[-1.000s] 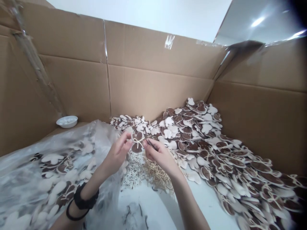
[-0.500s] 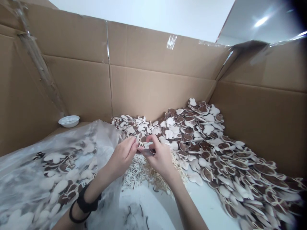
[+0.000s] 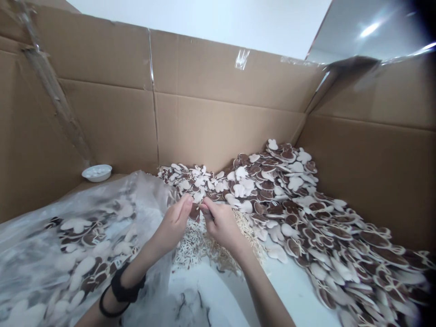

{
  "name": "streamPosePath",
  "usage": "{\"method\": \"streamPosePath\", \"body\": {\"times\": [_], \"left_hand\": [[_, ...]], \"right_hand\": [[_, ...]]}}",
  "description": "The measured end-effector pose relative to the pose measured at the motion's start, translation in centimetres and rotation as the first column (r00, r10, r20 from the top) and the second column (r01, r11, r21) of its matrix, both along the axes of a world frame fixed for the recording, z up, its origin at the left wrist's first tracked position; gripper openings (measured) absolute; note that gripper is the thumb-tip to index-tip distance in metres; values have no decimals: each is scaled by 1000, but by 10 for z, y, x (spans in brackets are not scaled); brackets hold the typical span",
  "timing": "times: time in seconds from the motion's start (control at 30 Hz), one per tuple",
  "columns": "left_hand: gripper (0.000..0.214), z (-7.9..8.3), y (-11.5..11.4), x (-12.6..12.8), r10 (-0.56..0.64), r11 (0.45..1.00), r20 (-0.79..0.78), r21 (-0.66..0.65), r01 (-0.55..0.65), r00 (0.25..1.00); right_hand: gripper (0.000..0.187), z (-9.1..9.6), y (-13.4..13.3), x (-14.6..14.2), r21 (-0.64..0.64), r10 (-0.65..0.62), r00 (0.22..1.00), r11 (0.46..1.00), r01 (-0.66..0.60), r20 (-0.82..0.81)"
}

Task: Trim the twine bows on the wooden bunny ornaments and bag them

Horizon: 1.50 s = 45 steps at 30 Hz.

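Note:
In the middle of the view, my left hand point(image 3: 176, 221) is closed on a small brown fabric piece point(image 3: 195, 212), with a bit of cream cord at its upper edge. My right hand point(image 3: 223, 225) is closed beside it, thumb and index finger pinched at the cord side. A dark, narrow object point(image 3: 207, 211) shows under the right fingers; its kind is unclear. Below the hands lie a heap of small white bits point(image 3: 190, 247) and a pile of cream cord pieces point(image 3: 250, 231).
Brown and white rabbit-shaped fabric pieces point(image 3: 293, 209) are heaped along the right and back. More lie under a clear plastic bag point(image 3: 146, 195) at left. A white bowl point(image 3: 97, 173) with white contents stands back left. Cardboard walls point(image 3: 221, 100) enclose the table point(image 3: 218, 295).
My right hand has turned and its fingers have closed more tightly near the cord. The cord loop visible before is now mostly hidden, and the brown piece shows lower between the hands.

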State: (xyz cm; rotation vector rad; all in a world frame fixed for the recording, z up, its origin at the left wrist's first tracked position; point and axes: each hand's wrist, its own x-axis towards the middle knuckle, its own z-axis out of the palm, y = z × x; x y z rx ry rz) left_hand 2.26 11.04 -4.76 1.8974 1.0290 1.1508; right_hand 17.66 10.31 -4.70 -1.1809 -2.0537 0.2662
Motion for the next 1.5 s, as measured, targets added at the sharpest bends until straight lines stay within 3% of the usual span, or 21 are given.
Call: {"method": "streamPosePath", "body": {"times": [0.2,0.37,0.67,0.97,1.17,1.3,1.4,1.5], "left_hand": [[30,-6,-2,5,51,996,22,79,-52,998],[32,-3,-3,4,-5,997,50,82,1,999],[36,2,-2,1,-80,996,24,37,79,997],[25,1,-11,9,-19,997,-136,75,29,991],[30,6,-17,9,71,994,-145,88,-58,987],[33,14,-18,2,-6,996,-87,91,13,996],[40,19,-20,-4,-121,989,-47,78,125,992],[45,24,-28,-9,-275,961,15,32,274,961]], "right_hand": [[33,-2,-2,-11,-46,-51,989,998,45,-140],[36,-4,-4,-19,-183,-26,926,982,-47,-378],[36,1,-8,-16,-117,53,925,988,-104,-375],[39,-4,-6,-17,-111,-35,853,993,-27,-521],[35,2,-13,-22,-143,27,837,982,-125,-546],[45,8,-17,-23,-184,31,791,966,-179,-611],[50,15,-24,-18,-242,93,751,914,-324,-654],[52,22,-34,-12,-237,252,649,788,-568,-717]]}}
